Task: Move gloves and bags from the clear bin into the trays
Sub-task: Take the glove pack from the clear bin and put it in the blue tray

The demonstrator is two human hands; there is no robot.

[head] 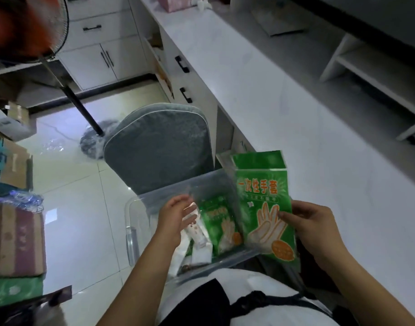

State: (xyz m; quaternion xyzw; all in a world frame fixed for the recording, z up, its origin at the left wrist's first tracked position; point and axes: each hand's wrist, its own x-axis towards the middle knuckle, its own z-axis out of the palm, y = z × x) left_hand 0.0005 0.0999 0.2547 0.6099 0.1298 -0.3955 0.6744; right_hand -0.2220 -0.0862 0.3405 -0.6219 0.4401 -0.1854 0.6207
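Nearest you, the clear bin (154,203) rests on your lap, against the edge of the white counter (296,128). Your right hand (317,229) pinches the green packet of disposable gloves (265,208) by its right edge — thumb on the front, fingers behind — holding it upright over the bin's right side. Your left hand (176,220) hovers inside the bin, fingers spread and gripping nothing, above white packets (199,241). A second green glove packet (220,224) lies in the bin between them. Beyond — a grey cushioned chair (157,147), then a fan stand (84,109) on the tiled floor.
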